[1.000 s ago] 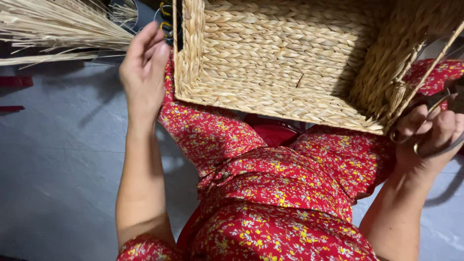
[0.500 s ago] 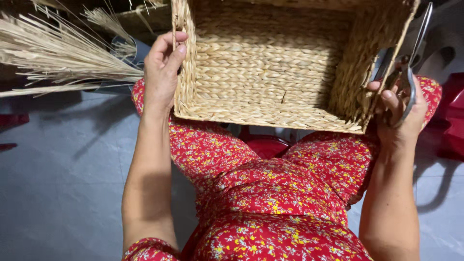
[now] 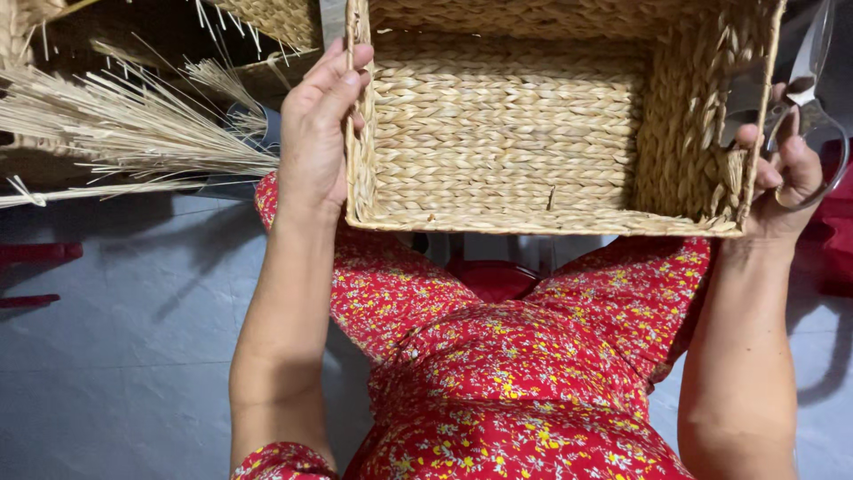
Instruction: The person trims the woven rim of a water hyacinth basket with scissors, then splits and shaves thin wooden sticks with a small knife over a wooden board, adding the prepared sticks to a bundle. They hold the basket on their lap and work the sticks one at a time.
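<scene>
Basket: woven basket (image 3: 533,133) over the lap, between both hands — nothing inside.
Left hand (image 3: 315,133): gripping its left wall.
Right hand (image 3: 786,173): holding scissors (image 3: 813,80) against the right wall.
Surroundings: dried straw (image 3: 115,133) left of the left hand — grey floor (image 3: 115,338) below.

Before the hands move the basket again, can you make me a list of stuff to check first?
1. Left hand grips the woven basket at its left wall: ok.
2. Right hand is at the basket's right wall: ok.
3. Scissors sit in the right hand, blades pointing up and away from the body: ok.
4. Scissor blades closed: cannot tell.
5. Basket inside has nothing loose in it: ok.
6. Dry straw bundle lies left, apart from the left hand: ok.
</scene>
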`<state>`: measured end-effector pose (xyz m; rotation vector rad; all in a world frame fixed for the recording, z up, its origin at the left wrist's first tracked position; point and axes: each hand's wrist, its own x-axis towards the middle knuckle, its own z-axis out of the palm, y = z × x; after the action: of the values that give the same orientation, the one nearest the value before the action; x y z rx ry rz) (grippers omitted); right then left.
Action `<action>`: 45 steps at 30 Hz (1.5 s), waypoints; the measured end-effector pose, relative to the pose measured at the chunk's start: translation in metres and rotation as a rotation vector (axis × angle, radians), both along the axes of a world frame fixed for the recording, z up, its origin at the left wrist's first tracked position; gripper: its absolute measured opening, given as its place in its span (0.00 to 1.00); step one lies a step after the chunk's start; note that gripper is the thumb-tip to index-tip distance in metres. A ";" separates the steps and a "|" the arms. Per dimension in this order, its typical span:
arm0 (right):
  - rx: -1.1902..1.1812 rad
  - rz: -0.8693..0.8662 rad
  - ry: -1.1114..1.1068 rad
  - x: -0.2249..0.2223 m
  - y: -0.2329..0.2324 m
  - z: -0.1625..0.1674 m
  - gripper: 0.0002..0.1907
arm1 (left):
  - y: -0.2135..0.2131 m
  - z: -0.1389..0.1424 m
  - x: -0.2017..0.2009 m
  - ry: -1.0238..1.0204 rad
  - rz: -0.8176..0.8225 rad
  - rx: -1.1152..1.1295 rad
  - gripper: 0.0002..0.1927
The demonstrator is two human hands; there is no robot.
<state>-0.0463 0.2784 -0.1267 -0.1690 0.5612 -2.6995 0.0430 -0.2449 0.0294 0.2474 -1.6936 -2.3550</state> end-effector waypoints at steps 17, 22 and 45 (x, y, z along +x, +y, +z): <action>0.228 -0.089 0.018 0.012 0.010 0.003 0.21 | 0.010 0.027 0.016 -0.226 -0.066 0.267 0.18; 0.382 -0.170 0.031 0.019 0.008 0.000 0.15 | 0.018 0.040 0.032 -0.222 -0.017 0.238 0.19; 0.269 -0.104 0.054 -0.007 -0.035 0.015 0.24 | 0.060 -0.004 0.128 0.494 -0.579 -0.840 0.26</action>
<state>-0.0531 0.2432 -0.1117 -0.1432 0.9659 -2.6897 0.1709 -0.1849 0.0255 -0.9798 -2.4543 -1.5246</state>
